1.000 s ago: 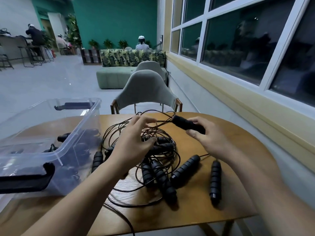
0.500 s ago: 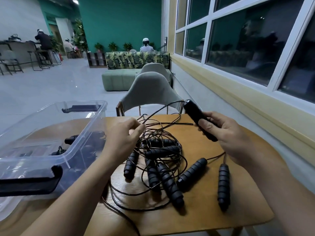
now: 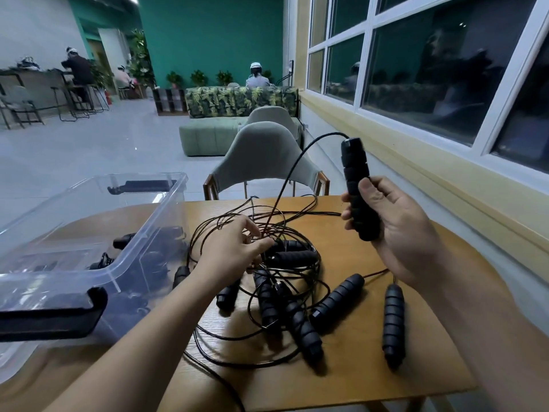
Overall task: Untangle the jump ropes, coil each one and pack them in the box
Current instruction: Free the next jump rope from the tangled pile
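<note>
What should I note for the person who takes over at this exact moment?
Right hand grips one rope handle, raised upright above the table; its cord runs down into the tangle.
Left hand has its fingers in the tangle; whether it pinches a cord is unclear.
Box stands open at the left, with some ropes already inside.
To do: free this rope, coil it, pack it, then the others on the table.

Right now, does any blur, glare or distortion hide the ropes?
Head view: wide-angle lens bows the white window frame; head view: the clear plastic box is smeared and glary along its near rim; head view: the black foam handle in the right hand and the tangle of thin black cords read sharp.
</note>
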`<state>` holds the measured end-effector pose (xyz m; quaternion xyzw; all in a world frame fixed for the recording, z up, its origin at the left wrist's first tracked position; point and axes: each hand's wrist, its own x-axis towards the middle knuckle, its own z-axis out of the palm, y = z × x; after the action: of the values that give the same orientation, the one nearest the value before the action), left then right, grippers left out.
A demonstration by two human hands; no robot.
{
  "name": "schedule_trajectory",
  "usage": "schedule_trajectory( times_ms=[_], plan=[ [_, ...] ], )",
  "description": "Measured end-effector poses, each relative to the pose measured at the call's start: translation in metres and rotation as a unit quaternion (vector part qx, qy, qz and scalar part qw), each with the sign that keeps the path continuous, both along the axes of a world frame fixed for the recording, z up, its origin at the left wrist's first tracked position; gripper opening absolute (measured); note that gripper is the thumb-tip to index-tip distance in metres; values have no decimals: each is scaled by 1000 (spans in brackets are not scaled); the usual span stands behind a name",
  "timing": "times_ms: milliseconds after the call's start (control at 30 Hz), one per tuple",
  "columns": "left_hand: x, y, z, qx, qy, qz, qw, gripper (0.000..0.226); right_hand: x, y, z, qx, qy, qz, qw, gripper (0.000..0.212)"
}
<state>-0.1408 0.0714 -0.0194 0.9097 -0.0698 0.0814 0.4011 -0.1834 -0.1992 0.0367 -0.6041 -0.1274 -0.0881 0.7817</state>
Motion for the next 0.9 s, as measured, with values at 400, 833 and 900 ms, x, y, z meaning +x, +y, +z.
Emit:
schedule_trajectory(
  times_ms=[400, 833, 900],
  plan=[
    [-1, -19, 25, -114, -151, -22, 982, 13, 9, 14, -23, -28, 55, 1, 998, 31],
    [-13, -69, 94, -279, -150, -140, 938, 13, 10, 23, -18, -99, -39, -14, 994, 28],
    [-13, -72, 96, -304, -146, -136, 931, 12, 10, 22, -16, -98, -41, -6, 994, 28]
  ],
)
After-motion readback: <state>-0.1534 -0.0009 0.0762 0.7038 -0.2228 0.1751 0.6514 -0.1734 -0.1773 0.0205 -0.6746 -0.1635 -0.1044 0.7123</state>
